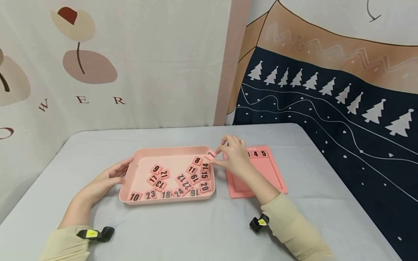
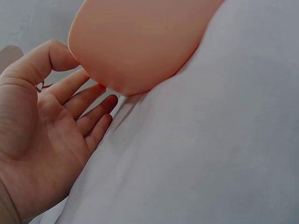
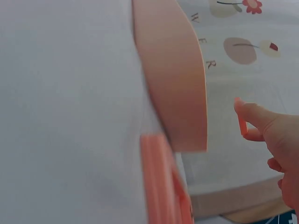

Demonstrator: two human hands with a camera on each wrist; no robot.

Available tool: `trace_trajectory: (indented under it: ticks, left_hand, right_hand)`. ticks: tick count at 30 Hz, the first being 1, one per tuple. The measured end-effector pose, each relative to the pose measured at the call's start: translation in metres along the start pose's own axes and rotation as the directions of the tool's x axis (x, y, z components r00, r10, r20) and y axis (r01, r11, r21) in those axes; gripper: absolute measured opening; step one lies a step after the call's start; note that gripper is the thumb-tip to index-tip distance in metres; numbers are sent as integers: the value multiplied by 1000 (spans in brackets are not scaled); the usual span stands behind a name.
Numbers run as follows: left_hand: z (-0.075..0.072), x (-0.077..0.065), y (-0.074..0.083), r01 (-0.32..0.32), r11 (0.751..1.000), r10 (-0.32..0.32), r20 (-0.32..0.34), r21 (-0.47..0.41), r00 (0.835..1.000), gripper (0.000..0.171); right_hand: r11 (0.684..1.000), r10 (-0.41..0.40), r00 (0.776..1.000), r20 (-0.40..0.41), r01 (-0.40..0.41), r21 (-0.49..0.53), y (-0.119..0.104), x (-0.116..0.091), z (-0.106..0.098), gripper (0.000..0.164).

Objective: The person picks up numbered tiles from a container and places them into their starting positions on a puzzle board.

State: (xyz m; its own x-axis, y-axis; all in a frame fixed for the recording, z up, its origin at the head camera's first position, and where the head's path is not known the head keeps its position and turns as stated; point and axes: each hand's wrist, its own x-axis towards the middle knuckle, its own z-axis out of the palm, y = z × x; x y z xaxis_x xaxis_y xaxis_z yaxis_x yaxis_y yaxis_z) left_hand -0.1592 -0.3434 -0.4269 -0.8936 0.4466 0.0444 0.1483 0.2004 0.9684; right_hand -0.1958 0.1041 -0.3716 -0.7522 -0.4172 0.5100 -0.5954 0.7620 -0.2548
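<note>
A pink tray [image 1: 169, 201] holds several number tiles, among them a 9 tile [image 1: 156, 169] and a 10 tile [image 1: 135, 196]. My left hand [image 1: 102, 183] rests against the tray's left side, its fingers extended along the outer wall, as the left wrist view [image 2: 51, 121] also shows. Over the tray's right end, my right hand [image 1: 236, 155] pinches a 7 tile [image 1: 210, 155] between thumb and finger. In the right wrist view the same tile [image 3: 241, 122] appears edge-on. A pink number board [image 1: 261, 177] lies under the right forearm, with 4 [image 1: 255, 154] and 5 [image 1: 263, 153] showing in its top row.
A pale grey cloth covers the table [image 1: 183, 232]. Behind it hangs a light curtain [image 1: 169, 72] with flower prints, and at the right a dark cloth [image 1: 313, 119] with white trees. The board stands close to the tray's right edge.
</note>
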Motion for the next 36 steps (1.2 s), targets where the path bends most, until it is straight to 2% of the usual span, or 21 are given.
trace_trajectory:
  ticks: [8,13,18,29,36]
  left_hand:
    - [0,-1,1,3,1000,-3,5,2,1000,70]
    - [0,-1,2,2,1000,-2,5,7,1000,70]
    - [0,-1,3,7,1000,-7,3,6,1000,70]
    - [1,0,0,-12,1000,12,7,-7,1000,69]
    - [1,0,0,0,1000,0,-1,-6,1000,70]
  right_hand:
    - [985,165,986,-30,-166,-53,27,-25,-11,29]
    - [971,226,973,-56,-229,-69,39,-35,-13,31]
    - [952,281,958,-50,-285,-111,47,-42,-14,32]
    - [918,366,931,10,-359,-169,59,-53,-9,35]
    - [906,395,918,47,-380,-185,59,-55,-7,35]
